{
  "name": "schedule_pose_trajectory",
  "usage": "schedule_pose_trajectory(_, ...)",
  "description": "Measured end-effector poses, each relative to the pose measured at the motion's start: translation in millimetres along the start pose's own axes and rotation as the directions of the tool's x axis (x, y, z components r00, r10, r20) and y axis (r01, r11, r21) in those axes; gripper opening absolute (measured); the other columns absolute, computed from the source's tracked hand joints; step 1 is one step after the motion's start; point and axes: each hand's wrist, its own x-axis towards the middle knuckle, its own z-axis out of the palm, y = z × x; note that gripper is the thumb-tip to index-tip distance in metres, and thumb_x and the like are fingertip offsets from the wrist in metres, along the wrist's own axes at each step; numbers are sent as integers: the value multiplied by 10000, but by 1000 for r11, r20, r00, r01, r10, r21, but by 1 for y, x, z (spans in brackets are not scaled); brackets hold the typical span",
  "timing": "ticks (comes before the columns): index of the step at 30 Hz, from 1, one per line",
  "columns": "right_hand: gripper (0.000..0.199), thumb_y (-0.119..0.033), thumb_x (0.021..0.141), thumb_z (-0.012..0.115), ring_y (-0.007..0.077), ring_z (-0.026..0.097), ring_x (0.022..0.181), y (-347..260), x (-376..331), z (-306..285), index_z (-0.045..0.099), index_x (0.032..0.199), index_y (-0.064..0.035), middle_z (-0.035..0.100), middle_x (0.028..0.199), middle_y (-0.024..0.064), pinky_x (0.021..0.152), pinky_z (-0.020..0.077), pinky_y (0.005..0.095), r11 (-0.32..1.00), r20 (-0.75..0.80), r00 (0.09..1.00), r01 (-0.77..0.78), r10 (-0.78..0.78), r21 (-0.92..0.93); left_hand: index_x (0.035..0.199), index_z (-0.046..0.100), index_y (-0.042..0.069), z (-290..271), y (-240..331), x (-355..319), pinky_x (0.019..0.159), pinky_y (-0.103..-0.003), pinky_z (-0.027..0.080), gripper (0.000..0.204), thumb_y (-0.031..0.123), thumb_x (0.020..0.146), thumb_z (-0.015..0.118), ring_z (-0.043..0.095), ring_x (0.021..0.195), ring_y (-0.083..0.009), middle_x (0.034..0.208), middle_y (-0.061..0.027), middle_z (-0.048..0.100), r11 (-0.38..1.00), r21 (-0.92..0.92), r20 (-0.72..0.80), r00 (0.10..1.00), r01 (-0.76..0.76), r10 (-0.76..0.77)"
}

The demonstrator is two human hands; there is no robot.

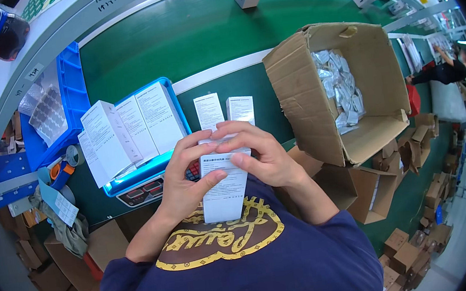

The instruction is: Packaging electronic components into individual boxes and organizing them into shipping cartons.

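A small white carton (224,195) with printed text is held in front of my chest. My left hand (190,170) grips its left side, the thumb lying across the printed face. From the right, my right hand (260,154) closes on its top end, thumb on the upper edge. The fingers of both hands meet over the top and hide that end. Just beyond my fingers, two similar white cartons (209,111) stand on the green work surface. To the left, several more white cartons (158,116) are stacked on a blue tray (174,97) above a digital scale (145,193).
An open cardboard box (302,94) with silvery-wrapped packets (341,90) stands at right. A blue bin (72,89) and a tape roll (74,155) are at left. Empty cardboard boxes (373,192) lie lower right. Another person (448,70) is far right.
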Motion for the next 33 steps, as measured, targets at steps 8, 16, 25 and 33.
schedule_pose_trajectory(8, 290, -218, 980, 584, 189, 501, 1171, 41, -22, 2, 506, 1198, -43, 507, 1316, 106, 1005, 418, 313, 936, -544, 771, -197, 331, 290, 1508, 287, 127, 21, -10, 23, 1170, -382, 233, 629, 232, 965, 587, 229, 1461, -286, 1592, -148, 202, 958, 259, -69, 991, 125, -111)
schedule_pose_trajectory(16, 369, -230, 999, 490, 417, 479, 1253, 153, -37, -72, 503, 1281, 8, 509, 1346, 258, 1042, 391, 432, 690, -444, 861, -479, 249, -543, 1535, 224, 167, 68, -122, 33, 1175, -492, 163, 808, 150, 858, 665, 104, 1465, -441, 1563, -280, 118, 861, 441, -65, 966, 253, -251)
schedule_pose_trajectory(25, 746, -347, 938, 581, 429, 408, 1323, 198, -74, -37, 227, 1492, 4, 370, 1455, 300, 1086, 352, 435, 591, -681, 617, -737, 394, -327, 1541, 139, 95, 74, -191, 45, 1143, -446, 272, 868, 126, 852, 666, 214, 1420, -463, 1538, -319, 87, 774, 387, -361, 855, 500, -372)
schedule_pose_trajectory(33, 725, -292, 917, 621, 431, 474, 1263, 143, -97, -26, 267, 1468, 18, 461, 1374, 302, 1050, 395, 468, 367, -557, 766, -642, 319, -673, 1519, 274, 147, 82, -146, 47, 1147, -618, 114, 947, 341, 741, 778, 164, 1444, -455, 1543, -309, 151, 652, 758, 6, 1000, 8, -19)
